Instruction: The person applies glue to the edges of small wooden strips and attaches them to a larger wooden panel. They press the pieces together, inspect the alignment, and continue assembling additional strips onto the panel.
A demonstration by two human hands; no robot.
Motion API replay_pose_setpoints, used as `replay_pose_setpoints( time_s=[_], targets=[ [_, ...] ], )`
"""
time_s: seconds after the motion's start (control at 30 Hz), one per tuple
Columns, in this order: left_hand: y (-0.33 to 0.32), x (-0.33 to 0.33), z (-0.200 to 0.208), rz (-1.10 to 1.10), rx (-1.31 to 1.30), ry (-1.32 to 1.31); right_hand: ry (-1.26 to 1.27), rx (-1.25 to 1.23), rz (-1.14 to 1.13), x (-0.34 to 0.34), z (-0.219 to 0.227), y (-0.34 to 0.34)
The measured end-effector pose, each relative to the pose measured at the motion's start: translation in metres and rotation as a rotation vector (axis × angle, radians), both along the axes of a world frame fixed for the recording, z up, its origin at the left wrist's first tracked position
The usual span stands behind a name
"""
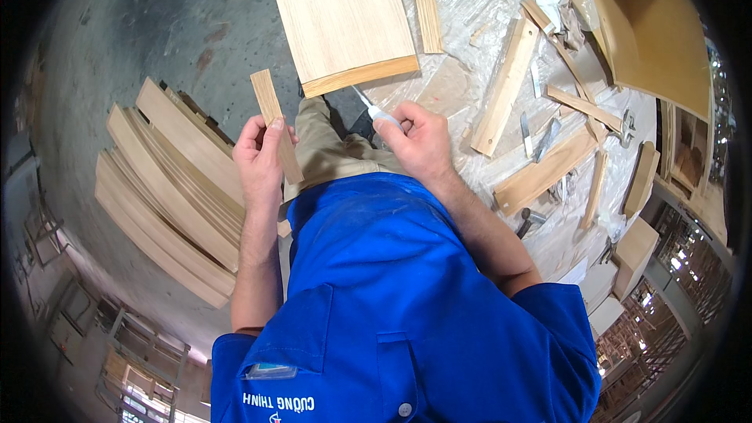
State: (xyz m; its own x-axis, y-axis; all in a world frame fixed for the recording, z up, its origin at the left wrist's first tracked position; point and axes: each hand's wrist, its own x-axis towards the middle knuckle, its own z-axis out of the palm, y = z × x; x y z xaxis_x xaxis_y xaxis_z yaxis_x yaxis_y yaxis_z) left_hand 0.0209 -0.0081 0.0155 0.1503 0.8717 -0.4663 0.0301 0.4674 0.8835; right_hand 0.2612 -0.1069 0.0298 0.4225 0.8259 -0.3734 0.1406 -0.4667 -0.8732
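My left hand (261, 150) grips a short, flat strip of wood (267, 94) between thumb and fingers, holding it roughly upright just left of my lap. In my right hand (421, 141) is a small white bottle with a thin nozzle (381, 115), the tip pointing up and left. That tip lies close to the near end of a wide, pale wooden board (345, 16). A darker, yellowish band of wood (362, 76) runs across this end of the board. Neither hand touches the board.
Curved wooden pieces (176, 196) are stacked on the grey floor (157, 39) to my left. On the right, a plastic-covered surface (470, 0) carries a drilled wooden bar (509, 86), a flat board (544, 172), a knife-like blade (526, 135), a hammer (533, 218) and several offcuts.
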Motion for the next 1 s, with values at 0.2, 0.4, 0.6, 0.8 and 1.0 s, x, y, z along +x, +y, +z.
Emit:
replay_pose_setpoints(
  time_s=[0.2, 0.4, 0.6, 0.8, 1.0],
  targets=[
    [-0.001, 0.000, -0.003, -0.030, 0.007, 0.002, -0.148, 0.033, -0.039, 0.020, -0.003, -0.010],
    [-0.002, 0.000, -0.006, -0.037, 0.001, -0.009, -0.076, 0.005, -0.102, 0.040, -0.005, -0.023],
    [-0.001, 0.004, -0.004, -0.056, 0.006, -0.020, -0.067, -0.030, -0.165, 0.052, -0.002, -0.030],
    [0.000, 0.008, -0.002, -0.073, 0.005, -0.001, -0.023, 0.007, -0.164, 0.050, -0.004, -0.034],
    [0.001, 0.011, 0.001, -0.077, 0.005, 0.010, -0.017, 0.047, -0.159, 0.044, -0.002, -0.031]
  ],
)
